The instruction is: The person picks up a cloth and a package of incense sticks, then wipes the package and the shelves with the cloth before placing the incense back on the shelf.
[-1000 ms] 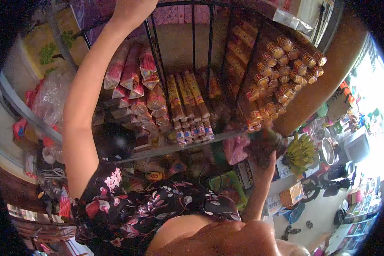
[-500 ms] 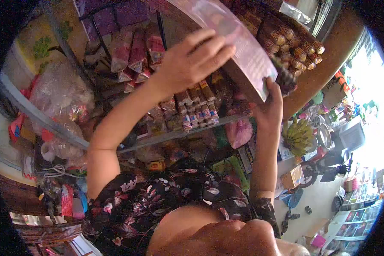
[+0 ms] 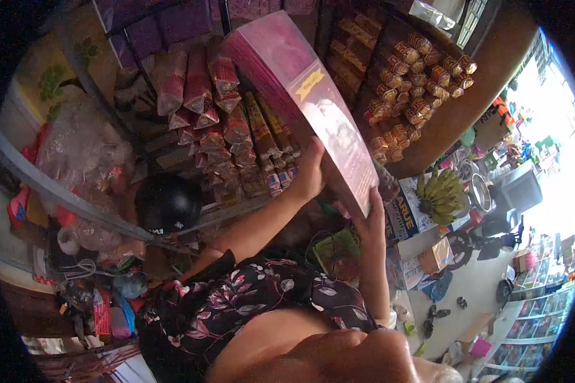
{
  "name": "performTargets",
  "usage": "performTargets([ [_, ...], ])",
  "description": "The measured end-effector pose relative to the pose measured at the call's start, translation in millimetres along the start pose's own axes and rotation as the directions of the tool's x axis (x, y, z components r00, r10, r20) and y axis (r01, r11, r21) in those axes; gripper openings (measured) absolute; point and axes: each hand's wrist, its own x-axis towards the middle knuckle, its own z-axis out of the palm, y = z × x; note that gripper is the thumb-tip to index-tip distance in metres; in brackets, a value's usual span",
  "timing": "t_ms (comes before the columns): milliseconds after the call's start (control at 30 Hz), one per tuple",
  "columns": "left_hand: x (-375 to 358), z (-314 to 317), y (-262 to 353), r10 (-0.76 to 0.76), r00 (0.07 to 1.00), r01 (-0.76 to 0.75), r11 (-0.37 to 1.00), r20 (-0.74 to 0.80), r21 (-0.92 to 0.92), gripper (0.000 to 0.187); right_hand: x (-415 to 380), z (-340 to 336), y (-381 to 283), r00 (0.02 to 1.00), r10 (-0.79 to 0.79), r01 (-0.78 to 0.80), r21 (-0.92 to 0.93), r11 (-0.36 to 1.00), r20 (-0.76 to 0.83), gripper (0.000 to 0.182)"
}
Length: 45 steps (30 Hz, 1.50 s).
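I see a long pack of incense sticks (image 3: 338, 121), with a printed label on its front face and dark pink layers along its side. It is held tilted in front of the shelf, its far end up and to the left. My left hand (image 3: 310, 172) grips it from its left side, thumb up against the edge and the other fingers mostly hidden behind it. My right hand (image 3: 369, 220) holds the near lower corner, thumb on the front. Pink-wrapped incense bundles (image 3: 201, 86) lie stacked on the shelf beyond my left hand.
Several gold-ended wrapped bundles (image 3: 421, 83) are stacked at the upper right. A black helmet (image 3: 166, 203) stands left of my left forearm, near the metal rail (image 3: 64, 198). Green bananas (image 3: 442, 196) rest on a box to the right. Plastic bags (image 3: 86, 153) hang at far left.
My left hand has come down from over the pack to its left side. The pack has turned, so its label and pink side now show. The helmet and more shelf bundles have come into sight.
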Motion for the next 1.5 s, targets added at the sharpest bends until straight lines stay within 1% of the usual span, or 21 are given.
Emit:
performTargets([
  [33, 0.5, -1.3, -1.7, 0.026, 0.999, -0.026, 0.999, 0.018, -0.035, 0.084, -1.3, -4.8, -3.8, 1.0, 0.009, -0.01, -0.198, 0.98, -0.004, 0.06],
  [67, 1.4, -4.8, -4.8, 0.018, 0.999, -0.017, 0.999, 0.029, -0.035, 0.084, 4.9, -7.5, -2.1, 0.957, -0.277, 0.291, -0.35, 0.891, 0.089, 0.063],
  [200, -5.5, -10.3, -15.5, -0.092, 0.995, 0.087, 0.988, -0.034, -0.128, 0.08, -7.7, 36.5, -61.6, 0.895, -0.439, 0.433, -0.411, 0.802, 0.086, 0.072],
  [267, -11.0, -8.9, -24.9, -0.159, 0.985, 0.149, 0.978, -0.059, -0.146, 0.065, 6.5, 61.1, -88.1, 0.876, -0.461, 0.481, -0.228, 0.846, 0.14, 0.069],
  [333, -13.5, -20.8, -44.4, -0.216, 0.975, 0.222, 0.949, 0.053, -0.225, 0.06, 16.2, 127.2, -104.4, 0.701, -0.596, 0.705, -0.504, 0.498, 0.391, 0.06],
  [400, -14.2, -14.2, -49.7, -0.176, 0.982, 0.185, 0.967, 0.066, -0.176, 0.059, 28.4, 175.8, -118.9, 0.432, -0.577, 0.64, -0.686, -0.346, 0.693, 0.046],
  [467, -14.3, -7.7, -54.0, -0.129, 0.989, 0.138, 0.983, 0.078, -0.125, 0.057, 36.7, 212.5, -109.5, 0.563, -0.5, 0.676, -0.715, -0.178, 0.657, 0.037],
  [600, -9.4, -6.0, -55.7, -0.051, 0.994, 0.055, 0.998, 0.093, -0.043, 0.055, 52.2, 218.2, -68.2, 0.58, -0.456, 0.676, -0.711, -0.193, 0.675, 0.042],
  [667, 2.1, -6.7, -44.7, -0.175, 0.984, 0.174, 0.984, -0.028, -0.043, 0.074, 46.7, 195.1, -45.9, 0.61, -0.418, 0.624, -0.733, -0.27, 0.673, 0.044],
  [700, 5.2, -0.9, -38.0, 0.033, 0.999, -0.029, 0.992, -0.033, 0.123, 0.074, 37.8, 184.6, -41.3, 0.669, -0.387, 0.595, -0.77, -0.232, 0.634, 0.043],
  [733, 8.6, -2.6, -33.9, 0.037, 0.999, -0.032, 0.992, -0.039, 0.123, 0.074, 26.6, 173.9, -39.4, 0.724, -0.353, 0.562, -0.804, -0.196, 0.592, 0.042],
  [800, 12.9, -16.0, -23.2, -0.042, 0.994, 0.081, 0.895, 0.099, -0.439, 0.067, 7.1, 143.0, -32.2, 0.758, -0.329, 0.558, -0.821, -0.123, 0.564, 0.043],
  [833, 14.3, -12.9, -10.2, -0.203, 0.979, 0.194, 0.864, 0.032, -0.465, 0.078, -0.4, 117.4, -21.8, 0.759, -0.325, 0.559, -0.821, -0.117, 0.564, 0.043],
  [867, 32.8, -59.1, -32.7, 0.087, 0.837, 0.268, 0.795, 0.54, -0.544, 0.078, -5.8, 87.8, -9.1, 0.779, -0.312, 0.53, -0.837, -0.137, 0.544, 0.044],
  [933, 24.4, -37.3, -11.5, -0.054, 0.969, 0.15, 0.903, 0.241, -0.403, 0.075, -4.7, 78.1, -6.1, 0.799, -0.301, 0.497, -0.853, -0.159, 0.521, 0.045],
  [1033, 14.8, 1.4, -5.5, -0.177, 0.984, 0.149, 0.891, -0.026, -0.43, 0.073, 26.3, 116.5, -20.1, 0.69, -0.387, 0.598, -0.783, -0.173, 0.612, 0.053],
  [1167, 16.5, 11.2, -26.0, -0.126, 0.987, 0.096, 0.956, -0.096, -0.276, 0.073, 73.1, 181.0, -71.6, 0.466, -0.563, 0.711, -0.667, -0.222, 0.683, 0.066],
  [1333, 13.8, 3.5, -47.5, 0.013, 0.965, -0.021, 0.999, -0.261, -0.025, 0.073, 50.8, 157.3, -51.2, 0.614, -0.388, 0.63, -0.723, -0.283, 0.687, 0.062],
  [1433, 29.0, -3.7, -3.4, -0.224, 0.964, 0.17, 0.932, -0.14, -0.32, 0.071, 7.5, 93.9, -17.4, 0.764, -0.285, 0.513, -0.813, -0.275, 0.579, 0.063],
  [1467, 30.3, -20.9, 2.8, -0.172, 0.981, 0.188, 0.958, 0.09, -0.215, 0.071, -11.2, 78.1, -10.3, 0.806, -0.282, 0.503, -0.853, -0.136, 0.521, 0.063],
  [1500, 32.3, -13.1, 3.4, -0.179, 0.982, 0.158, 0.955, -0.059, -0.253, 0.072, -27.4, 50.5, 1.2, 0.827, -0.288, 0.43, -0.873, -0.231, 0.483, 0.057],
])
